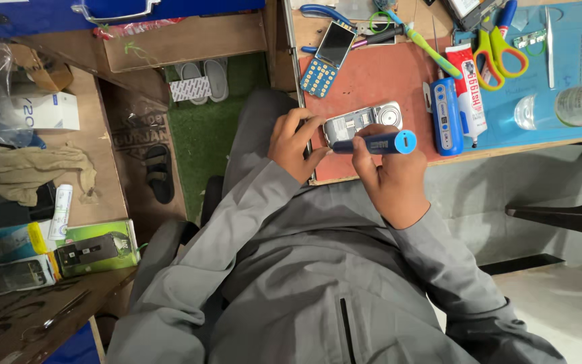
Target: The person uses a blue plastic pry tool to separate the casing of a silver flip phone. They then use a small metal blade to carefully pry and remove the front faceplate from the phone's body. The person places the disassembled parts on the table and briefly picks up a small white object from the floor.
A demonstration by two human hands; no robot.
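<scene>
While the person sits at the bench, seen from above, both hands work at its near edge.

Left hand (296,143): fingers curled against the left end of the silver phone (362,123), steadying it; whether they clamp it I cannot tell.
Right hand (391,176): closed around a blue driver (376,143), which lies across the phone's near edge with its round cap pointing right.
Phone: back side up on the red mat (385,77), close to the bench edge, between the two hands.
Mat, far end: a flip phone (329,57) lying open, blue keypad toward the person.
Right of the silver phone: a second blue tool (446,116), then a white tube (468,91), side by side.
Further right: yellow-handled scissors (500,48) and a clear bottle (567,106) on a blue mat (574,61).
Left shelf: a cloth (31,168) and boxed phone parts (55,256).
Floor: sandals (159,172) on a green rug (203,135).
</scene>
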